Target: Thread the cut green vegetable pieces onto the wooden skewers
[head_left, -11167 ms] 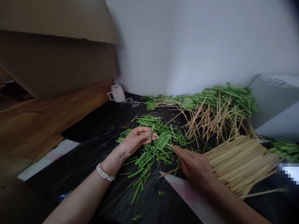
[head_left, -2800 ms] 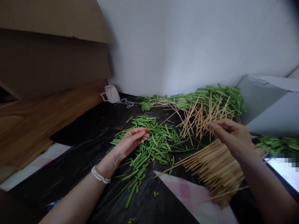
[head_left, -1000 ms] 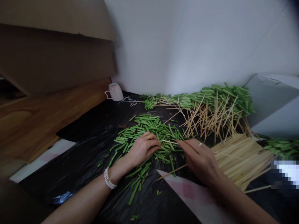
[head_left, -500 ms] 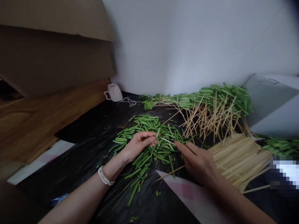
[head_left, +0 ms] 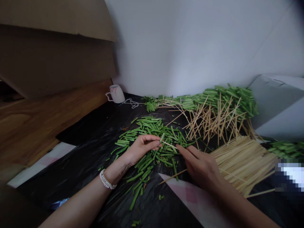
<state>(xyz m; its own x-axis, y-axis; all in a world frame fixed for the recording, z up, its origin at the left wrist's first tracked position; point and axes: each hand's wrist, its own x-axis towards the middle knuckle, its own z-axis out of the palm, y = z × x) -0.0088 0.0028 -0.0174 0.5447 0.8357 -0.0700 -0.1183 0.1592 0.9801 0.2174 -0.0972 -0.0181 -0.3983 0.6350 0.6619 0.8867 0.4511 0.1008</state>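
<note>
My left hand, with a pearl bracelet at its wrist, pinches a short cut piece of green bean between thumb and fingers. From the right, my right hand grips a thin wooden skewer, whose far end meets the bean piece. Whether the tip has gone through the bean is too small to tell. Beneath both hands spreads a loose heap of cut green beans on black plastic sheeting. Another skewer sticks out below my right hand.
Bare skewers lie bundled at the right. Behind them, skewered green beans are piled along the wall, sticks toward me. A white mug with a string beside it stands at the back left. A cardboard box looms at upper left; a grey-white box stands right.
The bean piece has tilted slightly in my left fingers. My right hand has barely shifted, still on the skewer.
</note>
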